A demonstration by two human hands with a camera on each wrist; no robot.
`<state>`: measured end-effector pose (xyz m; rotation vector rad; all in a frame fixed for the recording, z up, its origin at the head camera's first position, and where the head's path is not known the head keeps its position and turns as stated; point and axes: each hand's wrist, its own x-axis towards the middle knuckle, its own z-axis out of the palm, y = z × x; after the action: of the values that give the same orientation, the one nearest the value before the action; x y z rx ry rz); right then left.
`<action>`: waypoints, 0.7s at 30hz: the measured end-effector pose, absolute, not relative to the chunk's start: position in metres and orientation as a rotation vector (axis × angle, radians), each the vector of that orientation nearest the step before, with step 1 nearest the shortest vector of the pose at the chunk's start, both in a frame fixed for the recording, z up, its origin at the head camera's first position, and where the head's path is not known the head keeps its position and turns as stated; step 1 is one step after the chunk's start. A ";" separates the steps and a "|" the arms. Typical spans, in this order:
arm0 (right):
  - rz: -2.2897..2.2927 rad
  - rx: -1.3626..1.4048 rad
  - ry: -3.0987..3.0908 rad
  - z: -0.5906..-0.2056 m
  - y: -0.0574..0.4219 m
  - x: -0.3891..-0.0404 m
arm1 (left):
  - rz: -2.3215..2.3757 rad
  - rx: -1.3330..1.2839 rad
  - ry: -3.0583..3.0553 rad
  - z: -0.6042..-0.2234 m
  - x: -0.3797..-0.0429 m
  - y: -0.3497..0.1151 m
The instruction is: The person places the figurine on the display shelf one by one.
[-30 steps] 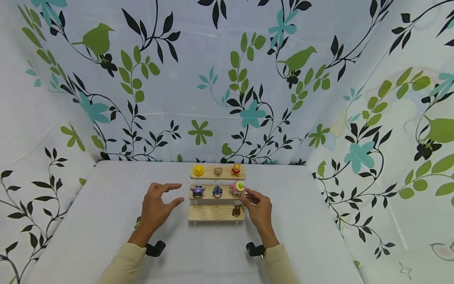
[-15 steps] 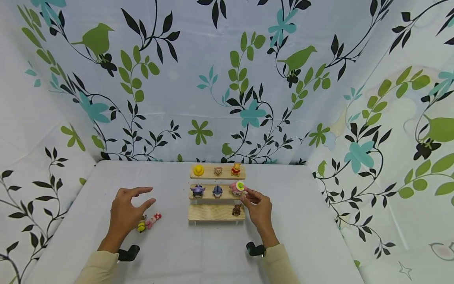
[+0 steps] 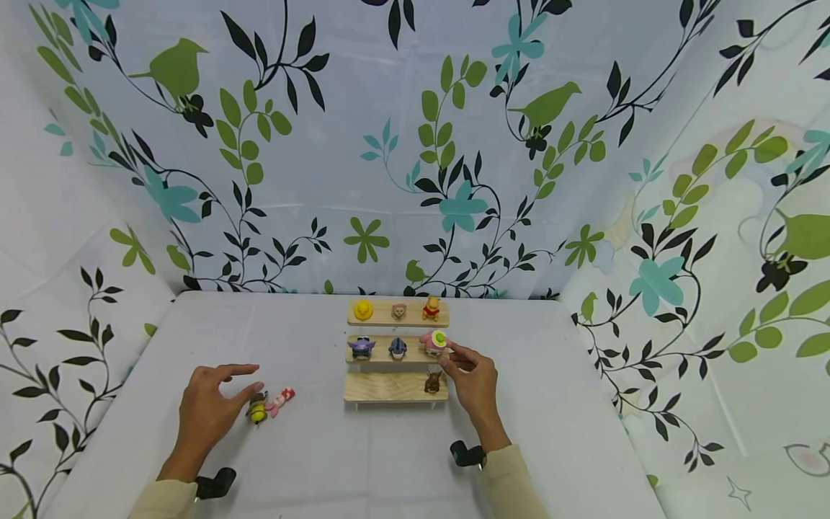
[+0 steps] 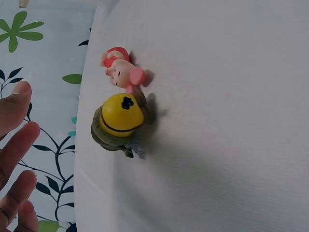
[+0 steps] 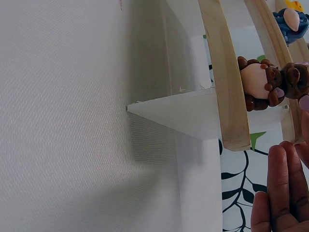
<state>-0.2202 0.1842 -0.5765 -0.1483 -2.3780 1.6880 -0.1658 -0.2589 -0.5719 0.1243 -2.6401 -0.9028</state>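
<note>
My right hand [image 3: 476,386] pinches the edge of a pink figurine with a round yellow-green patch [image 3: 433,343], at the right end of the middle tier of a wooden display shelf [image 3: 382,389]. In the right wrist view its other fingers [image 5: 277,179] extend below the shelf edge. My left hand [image 3: 210,411] is held over the table at left, thumb and forefinger apart, holding nothing. Close to its thumb, a yellow-and-olive figurine [image 4: 120,116] lies against a pink piglet figurine in red [image 4: 123,72]. In the left wrist view the fingers are apart from both.
A brown figurine [image 3: 431,383] sits on the lowest tier's right end. Purple [image 3: 361,349] and blue [image 3: 398,349] figurines share the middle tier. On top are a yellow figurine [image 3: 363,311], a small tan one [image 3: 398,311] and a bear in red [image 3: 431,309]. Patterned cloth [image 3: 389,180] hangs behind.
My left hand has moved away from the shelf, leftward and down toward the two lying figurines, which have come into view. The right hand has stayed at the pink figurine.
</note>
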 end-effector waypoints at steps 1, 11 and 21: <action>1.686 -0.147 -2.379 -0.577 0.184 -0.220 | -0.895 0.126 -2.652 -0.574 -0.164 -0.259; 1.650 -0.151 -2.394 -0.577 0.184 -0.221 | -0.824 -0.009 -2.727 -0.590 -0.154 -0.262; 1.653 -0.161 -2.397 -0.578 0.183 -0.220 | -0.781 -0.104 -2.787 -0.599 -0.154 -0.266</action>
<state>-0.2202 0.1835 -0.5778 -0.1610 -2.3966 1.6528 -0.1541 -0.2661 -0.5991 -0.1036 -2.7866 -0.7813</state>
